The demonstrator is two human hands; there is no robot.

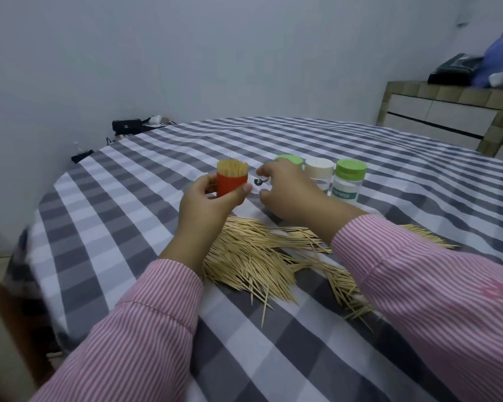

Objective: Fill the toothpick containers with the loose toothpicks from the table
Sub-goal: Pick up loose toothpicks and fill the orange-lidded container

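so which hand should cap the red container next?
Probably the right hand: it is already curled round what looks like a clear lid beside the full red container, which the left hand grips.

Toothpicks heaped before us, containers beyond

We see the loose toothpicks (262, 256) spread on the table (128, 198) nearest us, between our two forearms. Behind them our left hand (209, 198) holds a filled container (232, 178) upright above the cloth. To its right our right hand (285, 190) seems to grip a clear lid (259, 184), and further right stand three capped containers (320, 172) in a row.
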